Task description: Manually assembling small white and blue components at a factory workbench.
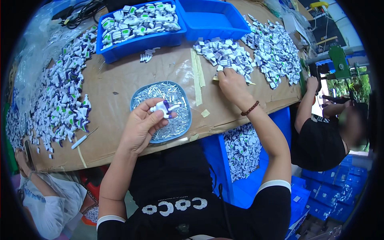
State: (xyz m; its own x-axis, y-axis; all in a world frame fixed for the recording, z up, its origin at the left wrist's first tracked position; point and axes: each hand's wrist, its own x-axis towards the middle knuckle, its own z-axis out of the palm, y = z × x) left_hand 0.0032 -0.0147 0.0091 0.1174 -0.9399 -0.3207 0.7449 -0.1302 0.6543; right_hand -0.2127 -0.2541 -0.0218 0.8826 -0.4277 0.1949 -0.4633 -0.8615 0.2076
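Note:
My left hand [140, 120] is closed around a small white and purple plastic toy part [162, 107], pinched between thumb and fingers. It is above a grey-blue tray [173, 137] filled with loose metal pins [176, 124]. My right hand [233, 86] reaches to the near edge of a heap of small white plastic pieces [224, 54]. Its fingertips are drawn together and point down; whatever is between them is hidden. A thin yellow strip [216, 79] shows beneath that hand, its kind unclear.
Behind the tray, a blue bin [108, 54] is full of white and green toy parts; another blue bin [214, 20] stands beside it. More parts [68, 88] spread along the left, near a white-handled pointed tool [80, 142]. Other people sit at both sides.

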